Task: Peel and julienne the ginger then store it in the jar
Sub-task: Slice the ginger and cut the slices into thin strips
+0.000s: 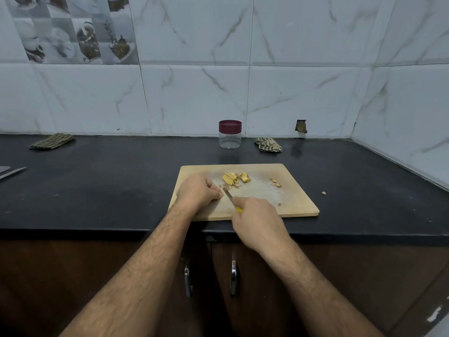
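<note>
A black tabletop (97,190) is backed by white marbled tiles, and a wooden board (291,203) is set at its near edge. Sliced ginger (234,178) is heaped at the far middle of the board, with a few scraps (275,183) to its right. The jar (230,134) is kept at the far wall, well apart from the board, its maroon lid on.

The left hand (198,190) is laid knuckles-up on the board's left side, its fingers (216,192) curled and pinched on a small piece that is barely seen. The right hand (257,220) is closed round a yellow-handled knife (229,196), whose blade is angled far-left, its tip just beside the left fingertips.

A nick is judged the main risk, since the blade is worked so close to the fingers on so small a piece. The piece could also be squeezed out and flicked off the board, as one bit (323,193) already lies on the tabletop.
</note>
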`<state>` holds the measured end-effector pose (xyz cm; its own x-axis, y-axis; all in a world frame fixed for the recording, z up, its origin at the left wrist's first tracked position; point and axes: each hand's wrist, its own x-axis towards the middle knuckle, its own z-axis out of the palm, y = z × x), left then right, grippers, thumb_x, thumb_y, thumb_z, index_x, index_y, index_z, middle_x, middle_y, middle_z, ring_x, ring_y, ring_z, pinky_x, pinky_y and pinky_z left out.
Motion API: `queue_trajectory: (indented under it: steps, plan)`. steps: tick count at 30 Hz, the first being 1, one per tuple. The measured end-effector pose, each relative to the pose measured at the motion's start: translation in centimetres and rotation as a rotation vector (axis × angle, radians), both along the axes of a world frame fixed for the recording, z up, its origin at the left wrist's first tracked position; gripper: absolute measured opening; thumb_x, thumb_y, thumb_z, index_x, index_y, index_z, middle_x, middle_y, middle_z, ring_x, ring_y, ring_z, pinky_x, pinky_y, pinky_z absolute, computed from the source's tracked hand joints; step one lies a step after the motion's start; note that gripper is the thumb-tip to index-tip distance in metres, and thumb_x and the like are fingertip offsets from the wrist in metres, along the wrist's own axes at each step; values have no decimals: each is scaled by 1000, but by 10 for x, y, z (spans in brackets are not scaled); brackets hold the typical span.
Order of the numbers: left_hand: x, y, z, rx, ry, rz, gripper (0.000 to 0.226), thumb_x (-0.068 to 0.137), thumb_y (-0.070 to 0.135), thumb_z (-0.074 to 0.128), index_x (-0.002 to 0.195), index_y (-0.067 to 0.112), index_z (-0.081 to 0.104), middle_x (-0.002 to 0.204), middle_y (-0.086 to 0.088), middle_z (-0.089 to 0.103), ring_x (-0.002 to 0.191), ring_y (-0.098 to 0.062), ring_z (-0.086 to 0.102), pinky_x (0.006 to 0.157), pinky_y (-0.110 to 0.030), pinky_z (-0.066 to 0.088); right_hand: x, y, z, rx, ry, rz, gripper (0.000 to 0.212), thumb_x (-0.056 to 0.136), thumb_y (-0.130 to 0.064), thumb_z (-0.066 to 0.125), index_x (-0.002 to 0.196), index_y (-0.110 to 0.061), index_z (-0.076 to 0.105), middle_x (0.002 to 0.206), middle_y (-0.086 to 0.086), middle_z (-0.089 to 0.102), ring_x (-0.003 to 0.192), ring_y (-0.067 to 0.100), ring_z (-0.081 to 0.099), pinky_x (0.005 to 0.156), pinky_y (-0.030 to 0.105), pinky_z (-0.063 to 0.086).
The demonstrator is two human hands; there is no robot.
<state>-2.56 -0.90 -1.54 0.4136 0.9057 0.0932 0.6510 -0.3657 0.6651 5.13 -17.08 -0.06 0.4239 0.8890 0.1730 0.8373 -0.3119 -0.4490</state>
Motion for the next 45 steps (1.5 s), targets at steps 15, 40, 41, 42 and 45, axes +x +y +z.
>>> queue_trajectory:
  steps: [15,40,41,42,45]
  plan:
    - [1,0,-2,-1,-22,4,21,80,24,76,60,28,70,86,16,74,93,-9,66,93,-41,52,-2,8,0,-46,1,26,47,94,-19,44,140,-27,53,122,3,63,110,22,58,87,33,50]
    - [2,2,7,-33,17,14,10,79,24,77,78,15,77,84,4,73,89,-15,66,80,-35,54,-4,3,-3,-5,1,19,43,94,-20,43,134,-26,57,110,3,66,100,23,59,78,32,49]
    - [2,1,7,-28,20,16,10,79,24,77,78,14,77,83,4,73,88,-15,66,80,-35,54,-4,3,-3,-2,-1,19,43,94,-20,43,133,-26,58,109,2,66,99,22,59,78,32,50]
    - [2,0,7,-26,20,18,11,79,24,76,78,14,77,83,3,73,88,-15,66,79,-35,54,-4,3,-3,4,0,17,43,94,-20,43,134,-26,58,109,2,66,99,22,59,79,32,51]
    - [1,-1,8,-19,22,24,11,80,24,75,79,12,77,82,2,72,88,-17,66,76,-34,53,-4,3,-4,19,-7,16,44,94,-20,43,136,-27,56,112,1,66,101,21,59,80,32,51]
